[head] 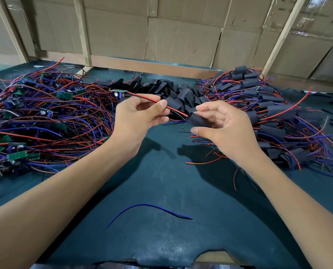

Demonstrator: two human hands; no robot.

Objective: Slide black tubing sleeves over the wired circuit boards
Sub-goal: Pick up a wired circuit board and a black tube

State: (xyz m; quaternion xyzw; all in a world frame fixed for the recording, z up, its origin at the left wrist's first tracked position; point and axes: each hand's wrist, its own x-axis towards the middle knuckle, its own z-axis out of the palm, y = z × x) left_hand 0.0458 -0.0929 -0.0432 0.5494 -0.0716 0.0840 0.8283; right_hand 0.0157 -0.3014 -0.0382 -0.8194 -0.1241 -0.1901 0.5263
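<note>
Your left grip (140, 113) pinches red-black wire pair (158, 102), circuit board (119, 93) hanging beyond it. Your right grip (218, 123) pinches black sleeve (197, 119), wire ends entering its mouth, above tabletop (161, 191).

Two bare hands are up: the left hand (140, 115) and the right hand (226, 125). One green wired circuit board (119, 93) is held aloft, one black flattened tubing sleeve (197, 120) meets its wires. One loose blue wire (148, 207) lies near. Three heaps lie far: bare boards left (35, 113), loose sleeves centre (167, 90), sleeved boards right (268, 113), each too tangled to count.
</note>
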